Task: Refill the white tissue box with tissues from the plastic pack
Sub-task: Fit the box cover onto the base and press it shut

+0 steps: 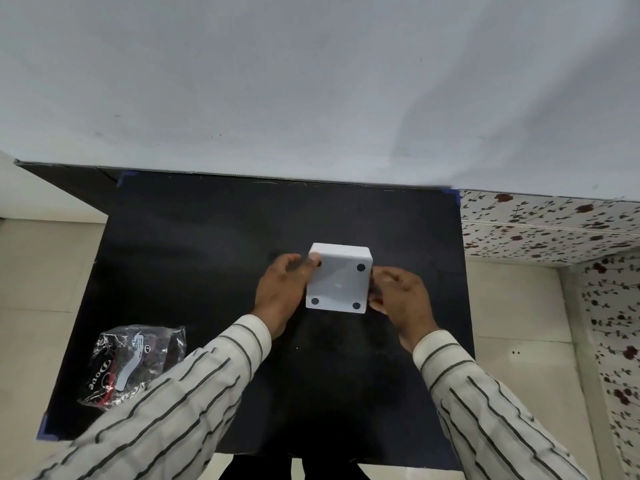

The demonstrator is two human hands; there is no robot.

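Box: white tissue box (337, 282) upside down, pads up, mid-surface toward the right edge.
Fingers: left hand (282, 292) and right hand (398, 299) clasp its sides.
Pack: plastic pack (133, 363) near the left front corner — untouched.
Risk: base may stick; prying unevenly could make the box slip.

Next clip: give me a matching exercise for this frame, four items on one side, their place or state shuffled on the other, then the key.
Items:
1. white tissue box
2. plastic pack
3. left hand
4. right hand

Places or states:
A. lies on the black mat's near left corner, untouched
B. grips the box's right side
C. upside down, four dark round feet facing up
D. grips the box's left side, thumb on the top corner

Pairs: 1-C, 2-A, 3-D, 4-B
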